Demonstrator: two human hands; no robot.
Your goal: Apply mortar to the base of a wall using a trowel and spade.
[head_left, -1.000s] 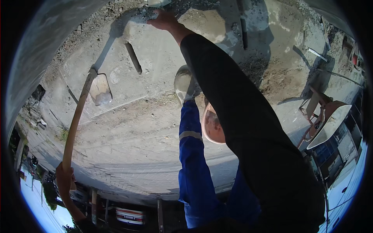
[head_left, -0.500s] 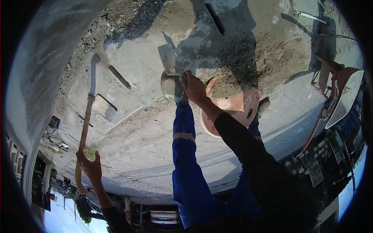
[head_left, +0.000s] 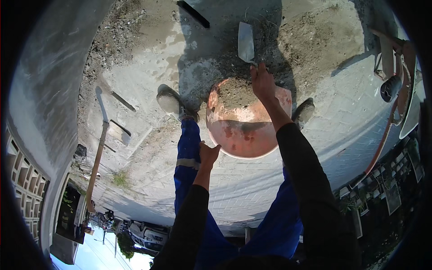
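A trowel (head_left: 245, 42) is in my right hand (head_left: 263, 83), its flat grey blade pointing away over the dark soil beyond the tub. Below that arm sits a reddish-orange tub (head_left: 243, 143) between my boots, with sandy soil (head_left: 235, 92) at its far side. My left hand (head_left: 208, 155) is beside my left leg, thumb stretched apart from the fingers and nothing visible in it; whether it touches the leg I cannot tell. Off to the left a long-handled tool (head_left: 98, 159) with a wooden shaft stands apart from both hands.
Dark bars (head_left: 193, 13) and a smaller strip (head_left: 123, 101) lie on the ground. A wheelbarrow (head_left: 411, 105) stands at the right. Loose soil (head_left: 315, 40) spreads ahead, with rubble along the left wall (head_left: 54, 67). A parked car (head_left: 148, 234) is in view at the lower left.
My left hand has let go of the wooden shaft and come right, to my left leg. My right hand has carried the trowel right and away, from beside the left boot to beyond the tub.
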